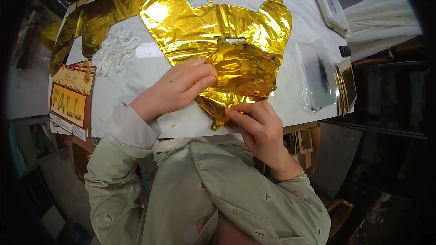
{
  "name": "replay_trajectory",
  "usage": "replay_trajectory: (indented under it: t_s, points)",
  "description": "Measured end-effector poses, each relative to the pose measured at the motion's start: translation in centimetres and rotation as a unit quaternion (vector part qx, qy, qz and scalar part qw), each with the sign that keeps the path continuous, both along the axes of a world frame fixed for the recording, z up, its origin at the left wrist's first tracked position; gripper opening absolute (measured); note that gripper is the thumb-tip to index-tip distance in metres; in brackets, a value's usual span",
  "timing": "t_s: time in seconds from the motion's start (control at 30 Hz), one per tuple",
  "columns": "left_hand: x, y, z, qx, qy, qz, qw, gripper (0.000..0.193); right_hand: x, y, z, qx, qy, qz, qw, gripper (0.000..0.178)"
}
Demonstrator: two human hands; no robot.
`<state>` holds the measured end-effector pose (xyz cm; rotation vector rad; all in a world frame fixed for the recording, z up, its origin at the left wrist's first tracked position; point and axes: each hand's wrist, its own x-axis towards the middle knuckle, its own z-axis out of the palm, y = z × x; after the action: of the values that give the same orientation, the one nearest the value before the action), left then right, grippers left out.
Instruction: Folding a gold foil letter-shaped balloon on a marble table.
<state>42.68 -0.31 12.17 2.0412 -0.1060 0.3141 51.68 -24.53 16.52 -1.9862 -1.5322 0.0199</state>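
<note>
A flat, shiny gold foil balloon lies partly folded near the table's front edge, with small round tabs along its rim. My left hand is closed in a pinch on its left edge. Lower down and to the right, my right hand pinches the near edge of the foil between thumb and fingers. Under and beyond the folded part spreads a wider gold foil sheet; whether it belongs to the same balloon I cannot tell.
On the white marbled table, a white string bundle and a printed card package are at left. More gold foil lies at far left. Clear plastic bags, a small black object and a white case stand at right.
</note>
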Motion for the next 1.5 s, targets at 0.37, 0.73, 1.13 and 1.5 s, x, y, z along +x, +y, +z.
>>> replay_trajectory:
  t_s: [0.37, 0.73, 1.13, 1.5]
  points:
    - [0.1, 0.3, 0.2, 0.062, -0.019, -0.035, 0.997, 0.049, 1.5, 1.9, -1.7, 0.035, 0.102, -0.083, 0.991, 0.018]
    - [0.1, 0.5, -0.2, 0.074, -0.037, -0.06, 0.995, 0.033, 1.6, 1.4, -0.4, 0.06, 0.107, -0.06, 0.991, 0.025]
    - [0.2, 0.2, 0.4, 0.077, -0.029, -0.047, 0.995, 0.012, 2.5, -2.4, -1.8, 0.009, 0.008, -0.074, 0.997, 0.044]
    - [0.1, 0.1, 0.5, 0.072, 0.012, -0.005, 0.997, 0.014, 2.7, -2.3, -1.8, 0.009, -0.059, -0.072, 0.996, 0.033]
